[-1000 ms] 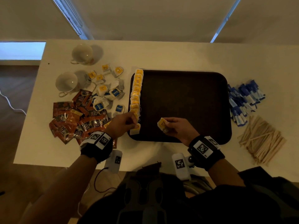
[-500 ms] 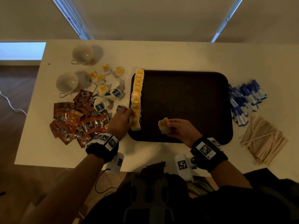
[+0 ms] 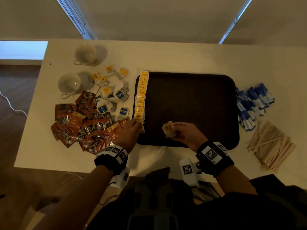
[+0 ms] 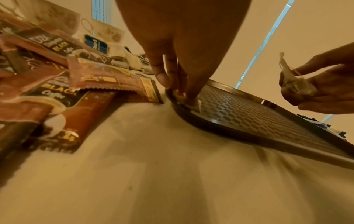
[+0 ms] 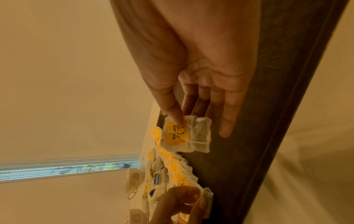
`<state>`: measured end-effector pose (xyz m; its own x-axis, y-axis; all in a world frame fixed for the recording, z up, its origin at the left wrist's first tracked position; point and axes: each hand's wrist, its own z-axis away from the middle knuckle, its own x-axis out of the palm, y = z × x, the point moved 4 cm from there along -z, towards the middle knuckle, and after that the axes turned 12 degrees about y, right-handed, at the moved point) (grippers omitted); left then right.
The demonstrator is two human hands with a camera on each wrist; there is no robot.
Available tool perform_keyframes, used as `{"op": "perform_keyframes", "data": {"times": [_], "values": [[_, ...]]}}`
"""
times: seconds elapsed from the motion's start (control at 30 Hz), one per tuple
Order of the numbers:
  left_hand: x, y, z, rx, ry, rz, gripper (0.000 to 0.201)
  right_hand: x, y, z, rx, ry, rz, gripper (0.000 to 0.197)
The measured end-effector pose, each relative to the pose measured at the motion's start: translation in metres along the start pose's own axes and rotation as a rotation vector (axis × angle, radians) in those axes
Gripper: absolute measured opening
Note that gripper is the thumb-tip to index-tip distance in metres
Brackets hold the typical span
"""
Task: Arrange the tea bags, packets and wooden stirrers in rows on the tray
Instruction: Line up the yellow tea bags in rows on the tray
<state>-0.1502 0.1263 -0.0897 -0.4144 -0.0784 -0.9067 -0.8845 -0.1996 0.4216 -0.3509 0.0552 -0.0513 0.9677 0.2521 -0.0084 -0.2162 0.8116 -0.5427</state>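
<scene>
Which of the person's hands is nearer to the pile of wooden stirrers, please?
The right. The right hand, pinching a yellow tea bag over the tray, is closer to the wooden stirrers beyond the tray's right edge; the left hand is at the tray's opposite edge.

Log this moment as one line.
left hand: pressing last yellow tea bag into row | right hand: holding next tea bag | tray: one row

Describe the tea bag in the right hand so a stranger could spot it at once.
Start at the dark tray in the middle of the table. Over its near edge, the right hand pinches one yellow-tagged tea bag. Unlike the row of tea bags along the tray's left side, it is held up alone.
</scene>
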Motion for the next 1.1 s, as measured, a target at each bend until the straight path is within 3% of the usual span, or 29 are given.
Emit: {"op": "perform_keyframes", "data": {"times": [0.1,0.2,0.4,0.47,0.6,0.73,0.9,1.1], "values": [[0.001,0.000,-0.005,-0.001,-0.065,0.029,0.014,-0.001,0.001,-0.001,0.004,0.005,0.005,0.021],[-0.001,-0.003,-0.008,-0.047,-0.137,0.088,0.016,0.000,0.001,-0.002,0.007,-0.001,0.020,0.011],[-0.019,0.028,-0.007,-0.220,-0.137,0.508,0.025,0.007,0.003,-0.009,-0.027,-0.011,0.161,0.009],[-0.020,0.042,-0.005,-0.219,-0.148,0.626,0.026,0.010,0.004,-0.009,-0.046,-0.031,0.209,0.010],[-0.014,0.048,-0.003,-0.233,-0.119,0.723,0.012,0.016,0.006,-0.007,-0.061,-0.094,0.284,0.008],[-0.011,0.033,0.004,-0.303,-0.168,0.712,0.005,0.012,0.008,-0.003,-0.047,-0.127,0.322,0.012],[-0.016,0.000,0.016,-0.389,-0.180,0.638,0.016,-0.005,0.008,-0.004,-0.032,-0.098,0.263,0.018],[-0.005,-0.011,0.008,-0.320,-0.155,0.449,0.009,-0.014,0.014,-0.010,-0.042,-0.042,0.248,0.012]]}}
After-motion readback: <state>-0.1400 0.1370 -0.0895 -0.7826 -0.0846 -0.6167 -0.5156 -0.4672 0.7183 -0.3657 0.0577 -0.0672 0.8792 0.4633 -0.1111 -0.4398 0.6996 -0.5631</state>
